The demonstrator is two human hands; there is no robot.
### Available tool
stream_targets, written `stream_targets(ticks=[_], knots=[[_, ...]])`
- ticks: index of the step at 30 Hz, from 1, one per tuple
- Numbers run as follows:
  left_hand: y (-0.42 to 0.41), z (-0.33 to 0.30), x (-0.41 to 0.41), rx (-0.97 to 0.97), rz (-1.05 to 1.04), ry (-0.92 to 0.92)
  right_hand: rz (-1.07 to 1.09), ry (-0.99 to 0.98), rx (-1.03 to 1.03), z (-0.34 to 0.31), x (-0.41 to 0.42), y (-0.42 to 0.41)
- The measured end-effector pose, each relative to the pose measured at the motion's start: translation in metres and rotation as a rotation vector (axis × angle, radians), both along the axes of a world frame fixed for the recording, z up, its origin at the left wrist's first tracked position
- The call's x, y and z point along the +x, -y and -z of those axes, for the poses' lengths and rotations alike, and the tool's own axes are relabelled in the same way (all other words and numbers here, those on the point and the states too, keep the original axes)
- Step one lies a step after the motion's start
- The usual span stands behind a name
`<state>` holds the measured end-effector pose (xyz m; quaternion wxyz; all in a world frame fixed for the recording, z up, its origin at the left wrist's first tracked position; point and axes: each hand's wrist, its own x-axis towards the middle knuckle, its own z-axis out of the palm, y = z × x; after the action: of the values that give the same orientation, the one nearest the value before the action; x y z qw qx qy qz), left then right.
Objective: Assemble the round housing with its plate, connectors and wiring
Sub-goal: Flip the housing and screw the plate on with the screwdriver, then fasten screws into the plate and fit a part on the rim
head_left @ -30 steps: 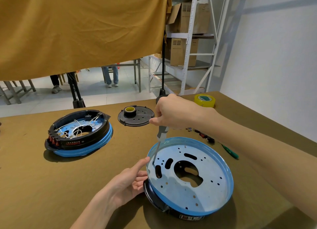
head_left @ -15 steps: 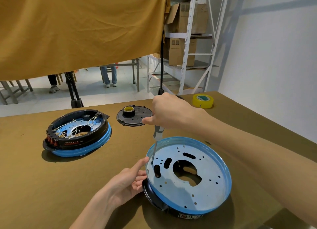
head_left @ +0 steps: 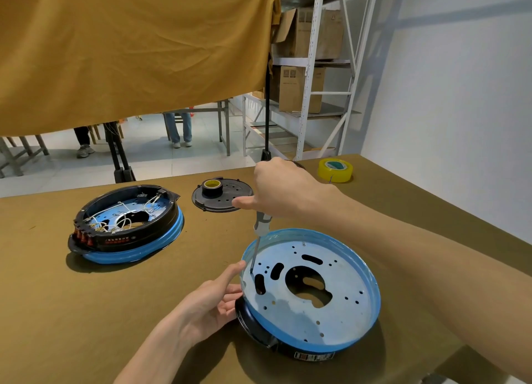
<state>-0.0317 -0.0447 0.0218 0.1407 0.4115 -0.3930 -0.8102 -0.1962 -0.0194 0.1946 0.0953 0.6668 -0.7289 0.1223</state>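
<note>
Clearly mid-fastening, from the head view: right hand point(head_left: 283, 189) clenched around the grey-handled screwdriver point(head_left: 260, 241), shaft nearly upright, tip down on the pale perforated metal plate point(head_left: 311, 294) near its left rim. Seated inside the blue-rimmed round black housing point(head_left: 309, 297), on the olive desk point(head_left: 57, 311) toward the near right. Left hand point(head_left: 214, 304) released, fingers fairly straight, braced against the housing's left edge, one fingertip touching the blue rim beside the shaft. Whether a screw sits under the tip: too small to tell.

Well apart at far left, a second blue-rimmed black housing with white wiring and red connectors point(head_left: 126, 225). Behind, a black round perforated cover point(head_left: 223, 198) with a small dark tape roll point(head_left: 211, 187) on it; farther right, a yellow tape roll point(head_left: 335, 170).

Judged step: fixing plate to housing. Next move likely calls for steady downward pressure, shaft kept square to the hole, housing held firm against turning, then on to another hole.
</note>
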Motion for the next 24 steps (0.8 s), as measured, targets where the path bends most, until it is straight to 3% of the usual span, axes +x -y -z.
stream_targets(ticks=[4,8,13,17,20,24], knots=[[-0.004,-0.002,0.0,-0.062,0.06,-0.041,0.043,0.194,0.012,-0.009,-0.024,-0.017],[-0.007,-0.007,-0.002,-0.107,-0.024,-0.036,0.107,0.556,-0.275,0.006,-0.067,-0.044],[0.002,-0.014,0.001,-0.291,-0.183,0.054,0.324,1.643,-0.149,0.061,-0.096,-0.065],[0.016,-0.025,0.008,-0.442,-0.342,0.075,0.289,2.117,-0.106,0.095,-0.105,-0.07],[0.029,-0.038,0.013,-0.6,-0.468,0.006,0.264,2.082,-0.137,0.109,-0.111,-0.067],[0.033,-0.059,0.017,-1.107,-0.543,-0.028,0.422,1.492,-0.24,0.132,-0.115,-0.063]])
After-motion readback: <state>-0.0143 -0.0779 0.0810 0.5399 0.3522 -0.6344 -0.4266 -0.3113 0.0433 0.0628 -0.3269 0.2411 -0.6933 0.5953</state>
